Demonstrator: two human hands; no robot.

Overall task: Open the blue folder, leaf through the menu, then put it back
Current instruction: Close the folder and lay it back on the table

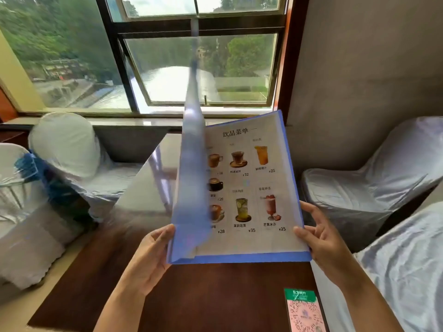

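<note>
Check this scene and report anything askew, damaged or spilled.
Nothing stands out. The blue folder is held open above the table by the left hand and right hand; its blurred translucent cover is only mid-swing. No spill or tear shows.

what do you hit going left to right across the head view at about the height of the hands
white chair covers → left hand → blurred blue page mid-turn → open drinks menu page → right hand → covered chair
</note>
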